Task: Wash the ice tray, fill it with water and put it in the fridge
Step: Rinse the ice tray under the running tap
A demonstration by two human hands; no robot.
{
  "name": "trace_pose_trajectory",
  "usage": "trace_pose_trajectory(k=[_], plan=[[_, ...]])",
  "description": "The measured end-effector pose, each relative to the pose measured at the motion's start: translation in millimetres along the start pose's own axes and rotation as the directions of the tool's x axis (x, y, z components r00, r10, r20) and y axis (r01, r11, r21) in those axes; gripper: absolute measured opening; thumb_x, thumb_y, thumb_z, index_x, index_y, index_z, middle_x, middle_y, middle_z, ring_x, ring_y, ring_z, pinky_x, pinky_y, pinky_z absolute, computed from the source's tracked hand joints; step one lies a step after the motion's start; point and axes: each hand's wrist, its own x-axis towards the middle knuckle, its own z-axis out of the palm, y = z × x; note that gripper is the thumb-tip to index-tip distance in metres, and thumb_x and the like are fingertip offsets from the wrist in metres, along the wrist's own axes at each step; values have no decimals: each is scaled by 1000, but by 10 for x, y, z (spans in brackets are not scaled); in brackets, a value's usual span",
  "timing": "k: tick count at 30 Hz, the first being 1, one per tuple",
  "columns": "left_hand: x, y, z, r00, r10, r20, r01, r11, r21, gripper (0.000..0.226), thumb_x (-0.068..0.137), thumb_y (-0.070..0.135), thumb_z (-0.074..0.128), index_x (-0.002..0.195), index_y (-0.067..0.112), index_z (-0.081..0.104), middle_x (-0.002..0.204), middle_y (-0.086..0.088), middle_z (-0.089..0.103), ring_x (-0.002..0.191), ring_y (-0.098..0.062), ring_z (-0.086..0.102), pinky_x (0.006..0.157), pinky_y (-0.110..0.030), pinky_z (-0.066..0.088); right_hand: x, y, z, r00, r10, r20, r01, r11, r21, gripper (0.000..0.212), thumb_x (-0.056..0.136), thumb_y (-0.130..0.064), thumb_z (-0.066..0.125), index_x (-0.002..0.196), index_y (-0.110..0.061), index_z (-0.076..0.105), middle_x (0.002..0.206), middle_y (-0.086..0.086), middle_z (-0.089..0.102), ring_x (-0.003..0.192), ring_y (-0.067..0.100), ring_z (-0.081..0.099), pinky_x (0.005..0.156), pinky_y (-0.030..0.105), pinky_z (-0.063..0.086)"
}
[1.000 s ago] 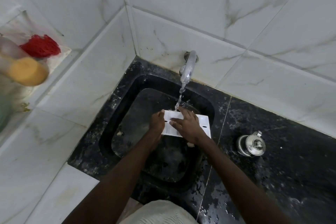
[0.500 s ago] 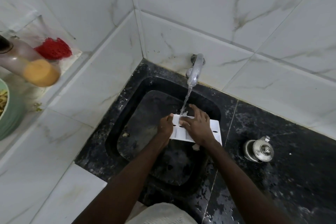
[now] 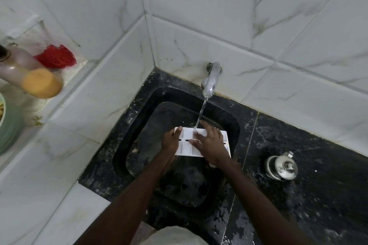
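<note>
DESK: What holds what in this kitchen corner?

PHOTOGRAPHER: A black sink (image 3: pixel 127 145) is set in a wet black counter (image 3: pixel 318 195), and a few pale scraps lie on the sink's floor. A white ice tray (image 3: pixel 186 139) is held over the basin. A thin stream of water (image 3: pixel 201 113) from the wall tap (image 3: pixel 211 79) lands on the tray's far row of cells. I cannot tell how much water the cells hold. A small steel pot (image 3: pixel 281 168) stands on the counter to the right, lid on, contents hidden. On the tiled ledge (image 3: pixel 77 69) at left is a blurred bottle (image 3: pixel 39 82) with orange liquid in its base. A red scrubber (image 3: pixel 55 58) sits behind the bottle. The edge of a green bowl (image 3: pixel 10 125) shows too, with something yellowish inside.

DESK: And the hands?

PHOTOGRAPHER: Both forearms reach in from below. The left grip (image 3: pixel 170 141) is curled round the tray's left end, thumb over the top edge. The right grip (image 3: pixel 211 145) lies flat, fingers spread and pressed on the tray's middle.

DESK: Tray against grip?

PHOTOGRAPHER: The tray runs rightward from the left grip and passes under the right one. Its right end shows beyond the right wrist. The stream falls just beside the right fingers.
</note>
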Motion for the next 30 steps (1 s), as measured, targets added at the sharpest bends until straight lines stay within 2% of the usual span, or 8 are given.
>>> trace_pose_trajectory(k=[8,12,15,18,22,24,26,30], plan=[[114,24,-102,997,63,-47,-57,991,123,39,108,28,55,125,-3,71,115,-23,74,107,-37,69,94,-40,53,31,97,-58,998,-34,-53,32,999,-39,53,102,-70,32,132,-43,67,172,-2,16,157,26,12,128,55,4],[114,50,-54,997,69,-20,-66,992,107,36,107,28,56,115,-2,74,94,-11,71,84,-23,64,67,-23,47,80,-35,-6,996,-13,-91,7,998,-70,56,102,-69,38,137,-35,65,171,6,19,155,30,18,128,52,11],[166,40,-160,997,65,-29,-62,993,95,36,107,27,57,117,-3,73,98,-19,72,88,-24,63,72,-28,47,35,-24,42,997,-74,-37,74,997,-26,57,100,-72,37,136,-39,66,171,4,19,155,29,17,127,51,11],[176,35,-238,999,52,-13,-50,991,122,38,107,29,57,124,-2,71,100,-14,71,89,-19,63,65,-20,45,0,85,-2,994,-103,-32,104,995,7,47,102,-68,39,129,-44,69,170,-1,22,156,26,17,127,52,8],[153,44,-243,999,24,42,-28,997,78,41,105,36,59,122,1,73,96,-6,71,77,-12,65,56,-8,47,24,64,-35,992,12,-124,-14,1000,-14,43,106,-57,41,139,-40,62,168,-1,26,155,24,23,128,56,8],[144,106,-266,995,-30,93,26,999,44,43,102,44,61,120,7,75,92,-1,73,75,-8,67,58,-15,52,51,34,-64,990,90,-105,-91,996,-10,51,106,-58,40,151,-35,50,168,-2,29,155,23,25,127,56,10],[138,156,-334,977,-134,163,139,990,-19,44,99,51,63,119,14,75,95,-1,76,76,-11,72,58,-24,56,71,29,-116,992,124,-24,-124,992,-27,53,106,-55,42,154,-31,45,163,0,41,150,26,37,124,54,26],[78,94,-528,865,-328,380,432,871,-232,38,100,42,66,116,8,73,106,-16,76,84,-28,74,70,-37,63,109,-22,-193,980,116,162,-135,984,114,34,106,-34,53,135,-23,68,133,9,70,123,33,64,102,42,51]])
